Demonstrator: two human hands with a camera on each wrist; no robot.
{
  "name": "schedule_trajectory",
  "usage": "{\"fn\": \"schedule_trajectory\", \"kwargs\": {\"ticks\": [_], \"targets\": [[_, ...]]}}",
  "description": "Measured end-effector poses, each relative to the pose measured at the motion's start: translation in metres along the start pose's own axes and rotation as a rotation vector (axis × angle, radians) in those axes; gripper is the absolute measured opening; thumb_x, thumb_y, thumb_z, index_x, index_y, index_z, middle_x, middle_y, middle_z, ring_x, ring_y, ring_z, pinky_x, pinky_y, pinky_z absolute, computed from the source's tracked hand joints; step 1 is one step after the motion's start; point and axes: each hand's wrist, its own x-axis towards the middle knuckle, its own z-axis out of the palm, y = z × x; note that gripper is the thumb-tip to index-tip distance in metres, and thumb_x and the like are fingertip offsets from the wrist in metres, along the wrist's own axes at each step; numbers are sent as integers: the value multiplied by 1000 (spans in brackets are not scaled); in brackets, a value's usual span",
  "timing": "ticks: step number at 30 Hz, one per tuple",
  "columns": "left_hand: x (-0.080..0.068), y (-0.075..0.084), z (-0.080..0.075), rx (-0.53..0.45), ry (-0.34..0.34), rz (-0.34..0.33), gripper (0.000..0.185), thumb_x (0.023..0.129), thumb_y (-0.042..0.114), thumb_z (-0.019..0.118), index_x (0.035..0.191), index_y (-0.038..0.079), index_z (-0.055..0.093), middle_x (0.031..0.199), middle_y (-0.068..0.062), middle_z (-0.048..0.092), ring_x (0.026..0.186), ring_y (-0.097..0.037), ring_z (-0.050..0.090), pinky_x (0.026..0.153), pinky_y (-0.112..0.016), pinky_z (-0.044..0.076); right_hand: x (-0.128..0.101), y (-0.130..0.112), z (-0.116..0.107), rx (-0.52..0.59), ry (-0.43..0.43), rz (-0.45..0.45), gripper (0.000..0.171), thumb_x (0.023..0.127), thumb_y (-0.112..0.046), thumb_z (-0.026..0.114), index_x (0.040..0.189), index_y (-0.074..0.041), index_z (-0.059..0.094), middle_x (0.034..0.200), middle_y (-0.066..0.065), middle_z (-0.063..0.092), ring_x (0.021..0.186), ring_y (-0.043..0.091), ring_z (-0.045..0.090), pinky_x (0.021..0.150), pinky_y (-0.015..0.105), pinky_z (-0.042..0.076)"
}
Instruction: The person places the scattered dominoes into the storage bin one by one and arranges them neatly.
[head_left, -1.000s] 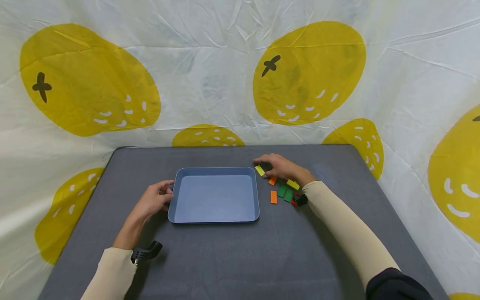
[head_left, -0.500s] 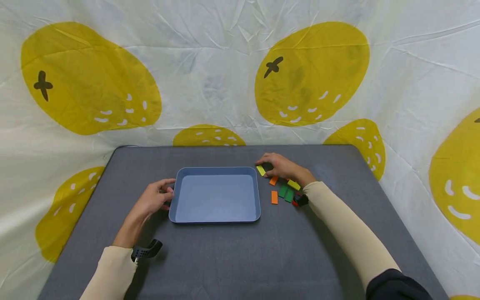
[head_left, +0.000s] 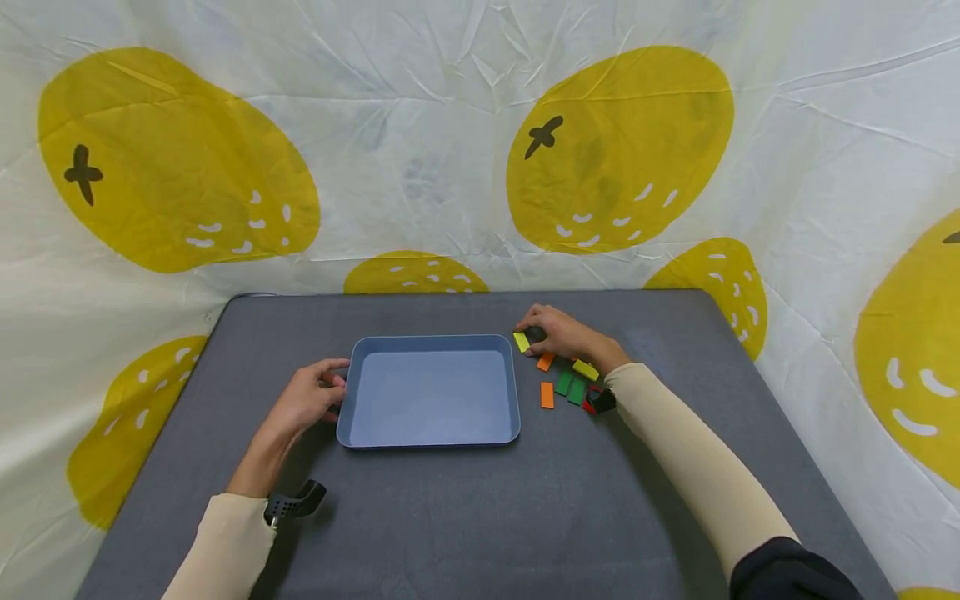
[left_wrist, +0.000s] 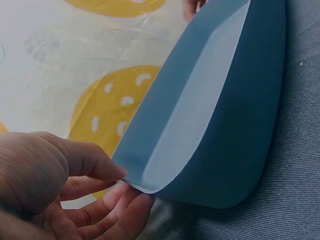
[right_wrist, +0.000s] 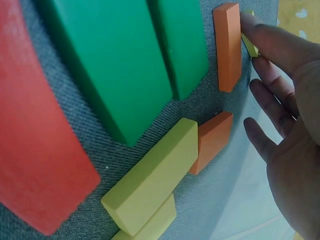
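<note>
A shallow blue-grey tray [head_left: 427, 396] lies on the dark cloth in the head view. At its left side my left hand [head_left: 300, 396] pinches the rim; in the left wrist view the thumb [left_wrist: 102, 162] is on top and fingers are underneath. My right hand [head_left: 561, 332], just beyond the tray's far right corner, pinches a small yellow block [head_left: 521, 342] between thumb and fingers. In the right wrist view only a sliver of that yellow block [right_wrist: 251, 42] shows past the fingers.
Close to the right wrist lie green blocks [head_left: 576, 391], orange blocks [head_left: 547, 395], another yellow block [head_left: 586, 370] and red blocks [right_wrist: 40, 130], partly hidden by a black wrist strap [head_left: 602, 401]. A white curtain [head_left: 427, 150] with yellow fruit prints hangs behind the table.
The fingers of my right hand have drawn in around the yellow block, which has barely shifted. My left hand and the tray have stayed in place.
</note>
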Motion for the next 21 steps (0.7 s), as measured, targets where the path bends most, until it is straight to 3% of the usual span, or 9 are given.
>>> {"fn": "schedule_trajectory", "kwargs": {"ticks": [12, 21], "targets": [[0, -1, 1, 0, -1, 10, 53, 99, 1, 57, 150, -1, 43, 108, -17, 54, 92, -29, 60, 66, -38, 59, -3, 6, 2, -12, 20, -22, 45, 88, -20, 80, 129, -7, 68, 129, 11, 60, 122, 33, 52, 105, 51, 42], [-1, -2, 2, 4, 8, 23, 52, 99, 1, 56, 150, -1, 44, 108, -18, 54, 89, -29, 60, 65, -37, 58, -11, -2, -1, 2, 57, -29, 42, 88, -19, 79, 127, -7, 69, 125, 10, 61, 118, 32, 53, 103, 51, 44]]}}
